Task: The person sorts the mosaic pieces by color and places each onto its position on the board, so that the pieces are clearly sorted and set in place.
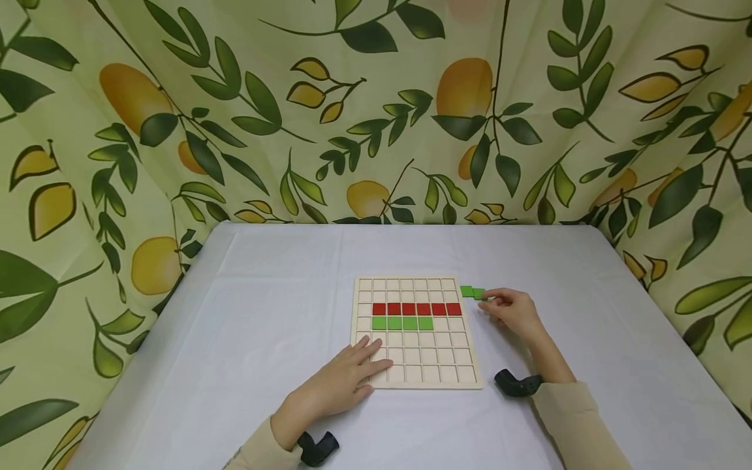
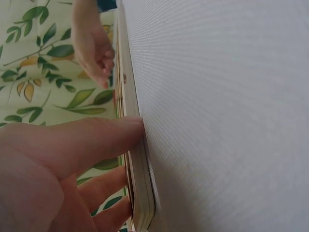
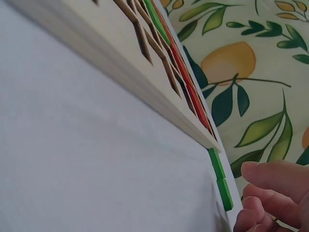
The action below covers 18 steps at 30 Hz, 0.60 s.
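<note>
A pale wooden grid board (image 1: 429, 356) lies on the white tablecloth. Several red square tiles (image 1: 416, 309) fill part of one row, and several green square tiles (image 1: 402, 323) sit in the row below. My left hand (image 1: 337, 380) rests on the board's lower left corner with fingers spread; its thumb (image 2: 104, 137) touches the board's side edge. Off the board's upper right edge lie two loose green tiles (image 1: 472, 292), also seen in the right wrist view as green tiles (image 3: 220, 179). Beside them is my right hand (image 1: 514, 313), fingers loosely bent, with nothing visible in its grasp.
The white tablecloth (image 1: 264, 313) spreads around the board on all sides. Behind and beside the table hangs a leaf-and-fruit patterned curtain (image 1: 376, 130). Black wrist devices (image 1: 518, 384) are worn at both sleeves.
</note>
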Tool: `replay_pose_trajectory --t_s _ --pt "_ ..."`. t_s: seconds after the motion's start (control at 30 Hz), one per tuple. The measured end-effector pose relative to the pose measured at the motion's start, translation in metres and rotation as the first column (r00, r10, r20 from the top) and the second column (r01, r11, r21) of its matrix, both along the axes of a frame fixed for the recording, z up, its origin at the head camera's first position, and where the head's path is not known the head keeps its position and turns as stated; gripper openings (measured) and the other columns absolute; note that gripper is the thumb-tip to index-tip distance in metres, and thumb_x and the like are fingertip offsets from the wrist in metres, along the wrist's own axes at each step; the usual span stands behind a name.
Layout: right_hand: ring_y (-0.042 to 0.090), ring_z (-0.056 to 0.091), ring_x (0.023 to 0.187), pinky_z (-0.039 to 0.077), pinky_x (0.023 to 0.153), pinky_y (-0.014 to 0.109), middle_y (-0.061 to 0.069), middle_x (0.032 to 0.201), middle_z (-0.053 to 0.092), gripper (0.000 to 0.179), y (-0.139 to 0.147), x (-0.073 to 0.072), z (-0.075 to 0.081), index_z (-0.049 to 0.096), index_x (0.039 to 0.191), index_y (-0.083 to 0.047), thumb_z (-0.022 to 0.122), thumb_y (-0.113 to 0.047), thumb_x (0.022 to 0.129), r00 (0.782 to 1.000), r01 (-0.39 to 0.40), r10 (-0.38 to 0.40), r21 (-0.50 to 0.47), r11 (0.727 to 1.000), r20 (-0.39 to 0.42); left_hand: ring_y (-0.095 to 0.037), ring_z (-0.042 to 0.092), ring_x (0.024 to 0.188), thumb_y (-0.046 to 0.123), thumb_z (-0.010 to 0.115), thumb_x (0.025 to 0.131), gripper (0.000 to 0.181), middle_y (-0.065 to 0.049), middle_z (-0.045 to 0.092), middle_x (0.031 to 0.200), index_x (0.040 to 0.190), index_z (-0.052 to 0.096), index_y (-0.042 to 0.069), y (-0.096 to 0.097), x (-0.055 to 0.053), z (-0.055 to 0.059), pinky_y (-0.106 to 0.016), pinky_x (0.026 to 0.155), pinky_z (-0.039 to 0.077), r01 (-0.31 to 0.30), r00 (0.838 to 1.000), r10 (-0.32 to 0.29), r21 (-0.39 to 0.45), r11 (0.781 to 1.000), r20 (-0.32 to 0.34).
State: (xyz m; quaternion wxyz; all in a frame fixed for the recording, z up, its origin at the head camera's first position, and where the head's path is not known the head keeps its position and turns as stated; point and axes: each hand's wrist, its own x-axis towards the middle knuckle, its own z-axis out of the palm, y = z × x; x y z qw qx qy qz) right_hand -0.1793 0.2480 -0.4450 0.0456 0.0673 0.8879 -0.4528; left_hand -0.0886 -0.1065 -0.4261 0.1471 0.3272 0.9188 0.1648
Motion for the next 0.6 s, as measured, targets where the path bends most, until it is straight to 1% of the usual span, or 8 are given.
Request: replay_pose_trajectory --t_s 0.1,0.27,0.33,0.4,0.43,0.47,0.6 --pt "0.005 0.048 0.056 0.045 0.052 0.019 -0.007 0.066 0.052 0.039 0.005 -0.004 0.000 0.060 0.119 0.007 0.069 -0.016 0.088 1.000 -0.001 0.000 0.015 1.000 0.010 -0.032 0.026 0.150 0.019 0.059 0.095 0.049 -0.009 0.032 0.159 0.142 0.049 0.025 0.000 0.000 0.001 -0.053 0.119 0.031 0.001 1.000 -0.001 0.003 1.000 0.000" --pt "0.005 0.048 0.054 0.045 0.051 0.020 -0.006 0.066 0.054 0.039 0.014 -0.013 0.002 0.059 0.119 0.011 0.069 -0.010 0.087 0.997 -0.072 0.073 0.023 0.997 -0.024 -0.032 0.026 0.150 0.018 0.059 0.094 0.049 -0.009 0.032 0.159 0.142 0.049 0.025 0.000 0.000 0.001 -0.054 0.119 0.030 -0.002 1.000 0.002 0.012 1.000 0.001" --pt "0.005 0.047 0.054 0.044 0.050 0.020 -0.006 0.066 0.055 0.040 0.016 -0.016 0.003 0.058 0.119 0.012 0.069 -0.009 0.087 0.995 -0.100 0.101 0.023 0.995 -0.024 -0.032 0.026 0.150 0.018 0.059 0.094 0.049 -0.009 0.032 0.159 0.142 0.049 0.025 0.000 0.000 0.000 -0.054 0.119 0.031 -0.001 1.000 0.001 0.015 1.000 0.000" --pt "0.005 0.047 0.054 0.044 0.050 0.020 -0.006 0.066 0.055 0.041 0.018 -0.018 0.003 0.058 0.120 0.012 0.069 -0.009 0.086 0.993 -0.120 0.120 0.017 0.993 -0.012 -0.032 0.026 0.150 0.018 0.059 0.094 0.049 -0.009 0.033 0.159 0.142 0.049 0.025 0.000 0.000 0.000 -0.054 0.118 0.031 0.001 1.000 -0.001 0.017 1.000 -0.003" --pt "0.005 0.047 0.054 0.044 0.050 0.020 -0.005 0.066 0.055 0.041 0.018 -0.019 0.003 0.058 0.120 0.012 0.070 -0.009 0.086 0.992 -0.126 0.126 0.016 0.992 -0.007 -0.032 0.027 0.149 0.019 0.059 0.094 0.049 -0.009 0.033 0.159 0.142 0.048 0.026 -0.001 -0.001 -0.003 -0.054 0.118 0.032 0.003 1.000 -0.003 0.015 1.000 -0.019" --pt "0.005 0.047 0.054 0.044 0.050 0.020 -0.005 0.066 0.055 0.042 0.019 -0.020 0.003 0.058 0.120 0.013 0.070 -0.009 0.086 0.991 -0.133 0.133 0.016 0.991 -0.002 -0.032 0.027 0.149 0.019 0.059 0.094 0.049 -0.009 0.033 0.158 0.142 0.049 0.025 -0.001 -0.001 -0.003 -0.054 0.118 0.032 0.004 1.000 -0.003 0.015 1.000 -0.019" --pt "0.006 0.047 0.055 0.044 0.050 0.020 -0.005 0.067 0.055 0.042 0.020 -0.023 0.003 0.057 0.121 0.012 0.070 -0.009 0.086 0.990 -0.141 0.141 0.020 0.990 0.023 -0.031 0.026 0.150 0.020 0.058 0.095 0.048 -0.008 0.033 0.159 0.142 0.048 0.027 -0.001 -0.002 -0.004 -0.052 0.119 0.031 -0.001 1.000 0.001 -0.001 1.000 -0.023"
